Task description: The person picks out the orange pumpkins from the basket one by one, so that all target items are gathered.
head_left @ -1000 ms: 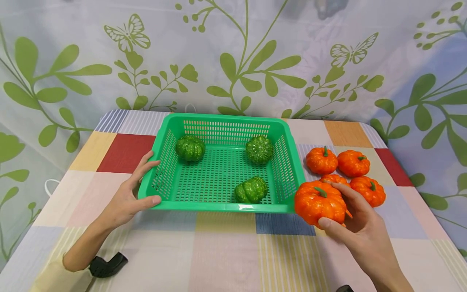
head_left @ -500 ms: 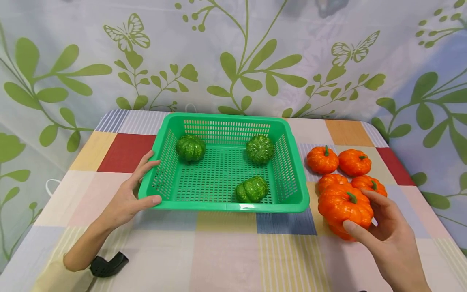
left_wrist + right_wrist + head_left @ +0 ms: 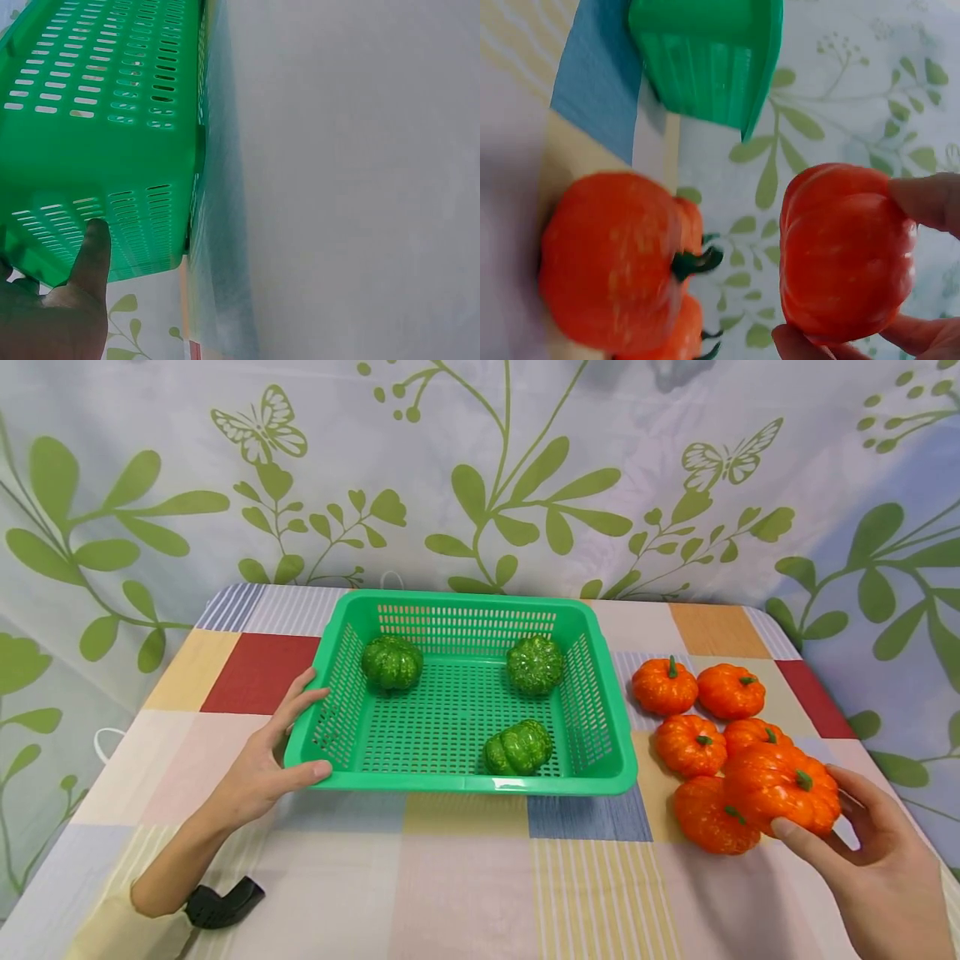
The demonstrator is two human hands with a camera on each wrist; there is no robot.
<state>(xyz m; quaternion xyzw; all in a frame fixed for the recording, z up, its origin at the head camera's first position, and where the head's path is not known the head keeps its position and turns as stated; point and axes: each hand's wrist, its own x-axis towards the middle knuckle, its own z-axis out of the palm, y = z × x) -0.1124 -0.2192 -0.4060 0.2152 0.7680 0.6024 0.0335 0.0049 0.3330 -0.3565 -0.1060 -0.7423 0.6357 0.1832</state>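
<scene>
My right hand (image 3: 885,852) holds an orange toy pumpkin (image 3: 776,785) between thumb and fingers, above the right side of the table. In the right wrist view this pumpkin (image 3: 847,255) appears in the air, fingers at its side and underside. Below and left of it lie several more orange pumpkins (image 3: 717,814), one partly hidden behind the held one. My left hand (image 3: 247,777) rests spread against the left end of a green plastic basket (image 3: 420,783), thumb at the front corner. Three green pumpkins (image 3: 392,662) lie inside, two toward the back and one near the front right.
A patchwork-patterned cloth (image 3: 465,877) covers the table. Behind it hangs a pale curtain (image 3: 337,443) printed with leaves and butterflies. A black device (image 3: 225,903) sits at my left wrist, by the sleeve.
My right hand has carried the orange pumpkin rightward, away from the basket's front right corner. The orange pumpkins beneath show more fully now. My left hand and the basket have stayed in place.
</scene>
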